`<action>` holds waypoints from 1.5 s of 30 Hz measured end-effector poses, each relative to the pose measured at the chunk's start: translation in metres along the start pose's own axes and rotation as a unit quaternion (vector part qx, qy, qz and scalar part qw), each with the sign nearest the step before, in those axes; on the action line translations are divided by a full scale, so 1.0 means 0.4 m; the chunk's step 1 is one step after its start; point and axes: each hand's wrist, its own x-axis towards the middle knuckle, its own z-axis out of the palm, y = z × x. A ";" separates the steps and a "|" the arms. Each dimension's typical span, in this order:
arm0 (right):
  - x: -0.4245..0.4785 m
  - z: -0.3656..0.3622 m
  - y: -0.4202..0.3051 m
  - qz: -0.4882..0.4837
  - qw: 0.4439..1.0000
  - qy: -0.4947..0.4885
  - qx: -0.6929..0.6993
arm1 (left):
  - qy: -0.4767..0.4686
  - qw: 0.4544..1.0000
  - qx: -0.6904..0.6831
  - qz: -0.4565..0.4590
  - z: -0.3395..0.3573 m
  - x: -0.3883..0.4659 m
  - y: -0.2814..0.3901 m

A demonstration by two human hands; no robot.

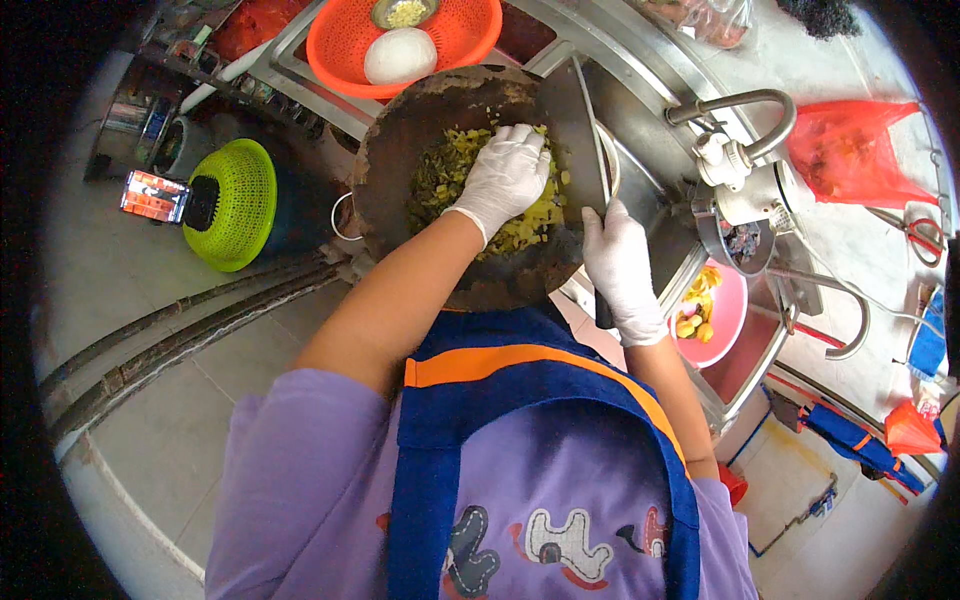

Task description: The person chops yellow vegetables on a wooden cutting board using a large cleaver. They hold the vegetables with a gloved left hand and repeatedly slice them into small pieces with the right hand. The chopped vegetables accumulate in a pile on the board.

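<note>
A round, dark chopping board (390, 187) lies before me with a heap of chopped green and yellow pickled vegetable (536, 225) on it. My left hand (506, 174), in a white glove, rests on the heap with its fingers bent; what lies under the palm is hidden. In my right hand (619, 266), gloved too, is the black handle of a cleaver. The broad blade of the cleaver (570, 142) is at the right side of the board, beside the heap.
An orange colander (330, 52) with a white round thing and a small metal bowl stands behind the board. To the right are a steel sink, a faucet (780, 112) and a pink basin (731, 330) with yellow vegetables. At left, a phone (154, 196) is by a green colander (251, 202).
</note>
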 end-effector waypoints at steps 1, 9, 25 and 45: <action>-0.002 -0.021 -0.009 0.006 1.000 -0.011 0.016 | 0.011 1.000 -0.011 -0.012 -0.002 -0.001 0.005; -0.004 -0.060 -0.030 0.035 0.992 -0.121 -0.007 | -0.007 1.000 0.016 -0.018 0.014 -0.001 -0.001; 0.000 -0.065 -0.033 0.065 0.991 -0.110 0.038 | 0.036 0.999 -0.022 -0.025 0.004 -0.006 -0.004; 0.010 -0.047 -0.023 0.056 0.990 -0.123 0.031 | 0.029 0.999 -0.013 -0.023 0.013 -0.003 -0.001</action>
